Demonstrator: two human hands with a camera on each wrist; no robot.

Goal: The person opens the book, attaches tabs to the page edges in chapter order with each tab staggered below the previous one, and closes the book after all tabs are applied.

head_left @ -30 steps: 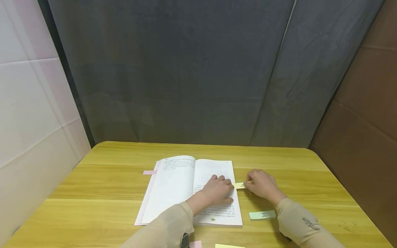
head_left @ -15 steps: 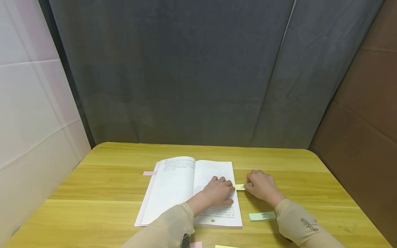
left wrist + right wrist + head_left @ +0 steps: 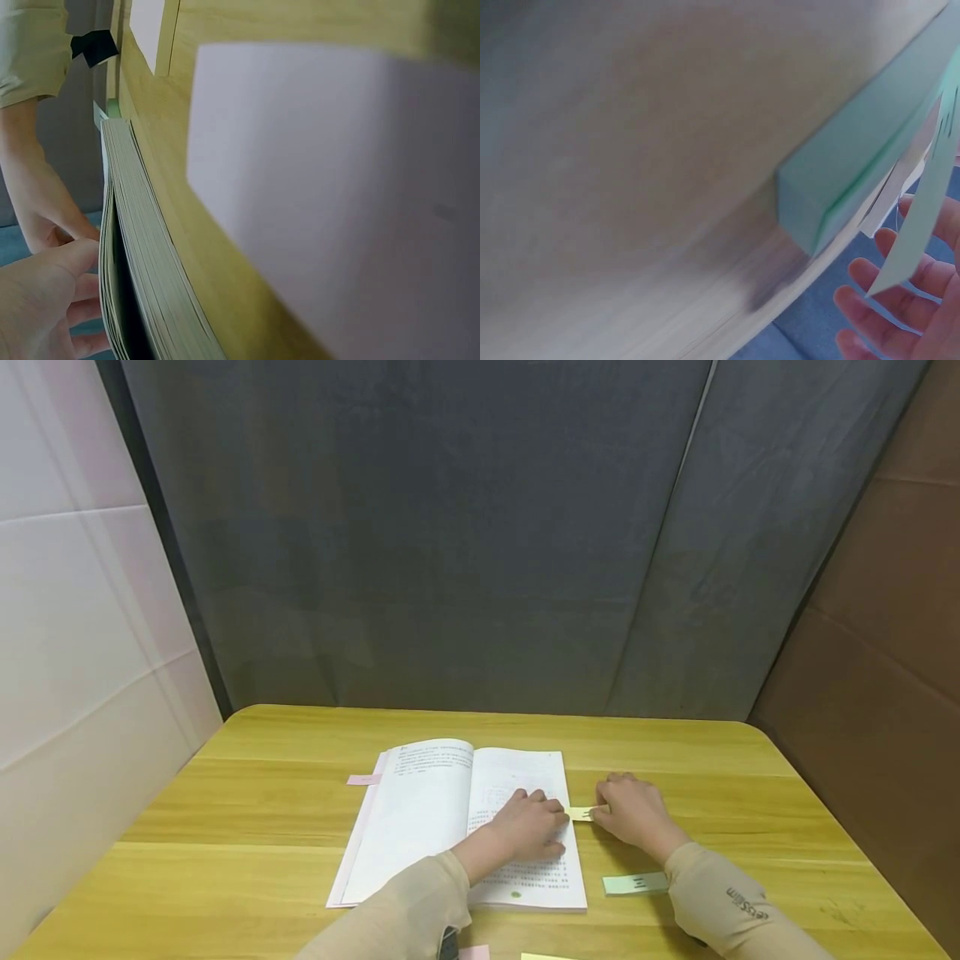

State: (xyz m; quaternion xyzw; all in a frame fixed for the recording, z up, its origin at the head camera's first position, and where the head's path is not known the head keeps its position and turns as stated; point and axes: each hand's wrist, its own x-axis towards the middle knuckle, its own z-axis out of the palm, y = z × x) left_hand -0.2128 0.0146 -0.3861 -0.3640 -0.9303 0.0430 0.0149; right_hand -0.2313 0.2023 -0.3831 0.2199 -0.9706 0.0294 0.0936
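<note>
An open book lies on the table, printed text on its pages. My left hand rests on the right-hand page, its fingers spread toward the outer edge. In the left wrist view, the left hand is beside the thick page edges. A yellow sticky tab with dark marks juts out from the right page edge. My right hand pinches its outer end; the fingers cover that end. In the right wrist view, the right hand is partly behind a pale green strip.
A green sticky tab pad lies near the right forearm. A pink tab sticks out from the book's left side. Pink paper and yellow paper show at the bottom edge. Dark, white and brown partitions surround the table.
The right hand has shifted very slightly toward me, its fingers lower over the yellow tab and covering more of its outer end. The left hand stays on the page.
</note>
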